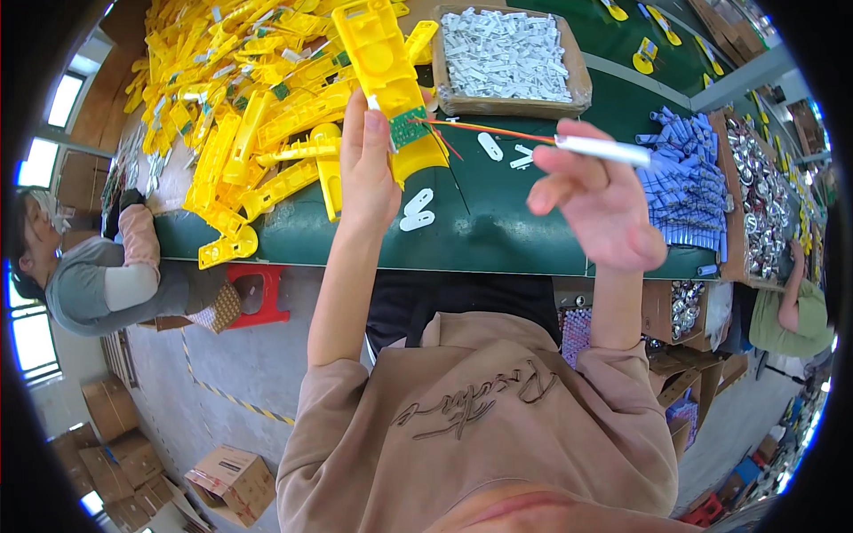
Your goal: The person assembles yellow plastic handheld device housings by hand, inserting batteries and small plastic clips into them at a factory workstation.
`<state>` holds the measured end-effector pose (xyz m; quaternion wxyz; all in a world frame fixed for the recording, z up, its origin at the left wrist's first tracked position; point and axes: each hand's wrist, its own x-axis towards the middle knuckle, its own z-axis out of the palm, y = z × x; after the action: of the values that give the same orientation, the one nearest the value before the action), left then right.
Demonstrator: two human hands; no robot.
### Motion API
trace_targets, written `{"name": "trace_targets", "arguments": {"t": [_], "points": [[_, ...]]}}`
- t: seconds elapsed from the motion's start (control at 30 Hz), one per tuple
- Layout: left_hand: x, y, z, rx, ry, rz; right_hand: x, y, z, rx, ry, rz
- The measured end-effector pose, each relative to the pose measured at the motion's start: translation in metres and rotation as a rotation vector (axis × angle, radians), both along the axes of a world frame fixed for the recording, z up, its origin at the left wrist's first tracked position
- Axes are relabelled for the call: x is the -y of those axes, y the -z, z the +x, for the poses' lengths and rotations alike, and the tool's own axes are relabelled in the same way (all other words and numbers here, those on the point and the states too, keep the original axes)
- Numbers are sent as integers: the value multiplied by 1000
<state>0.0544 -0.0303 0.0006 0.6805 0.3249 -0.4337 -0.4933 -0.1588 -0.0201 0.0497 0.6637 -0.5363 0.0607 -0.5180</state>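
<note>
My left hand [369, 169] grips a long yellow plastic housing [380, 53] by its lower end, with the thumb beside a small green circuit board [410, 127]. Red and yellow wires [493, 131] stretch from the board to a white cylinder [606, 150] on the right. That cylinder lies along the bent fingers of my right hand [600, 204], whose thumb stands apart from it. A thin black lead hangs loose below the board. On the green tabletop [329, 244] between my hands lie several small white oval plastic pieces [418, 213].
A heap of yellow housings [240, 98] covers the left of the table. Behind stands a carton [513, 105] full of small white parts. Blue cylinders [680, 182] are piled at the right, beside a box of shiny metal parts [766, 200]. Other people sit at both sides.
</note>
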Motion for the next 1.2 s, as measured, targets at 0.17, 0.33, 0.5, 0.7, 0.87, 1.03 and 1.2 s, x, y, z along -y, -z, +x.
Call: {"name": "trace_targets", "arguments": {"t": [0.17,0.33,0.5,0.7,0.87,1.03,1.2], "points": [[-8,-4,-17,51,24,56,18,11,-22,-425,485,-149],[-11,-3,-23,42,70,26,28,-1,-30,-346,633,-164],[-9,13,-39,145,39,56,47,27,-41,151,-3,71],[-10,20,-55,416,-69,-103,56,33,-44,225,-40,77],[-12,19,-62,541,-157,-194,43,38,-53,235,94,183],[-18,31,-73,415,-50,-47,37,44,-50,24,446,103],[-28,38,-90,385,-56,-18,42,51,-55,-111,719,23]]}}
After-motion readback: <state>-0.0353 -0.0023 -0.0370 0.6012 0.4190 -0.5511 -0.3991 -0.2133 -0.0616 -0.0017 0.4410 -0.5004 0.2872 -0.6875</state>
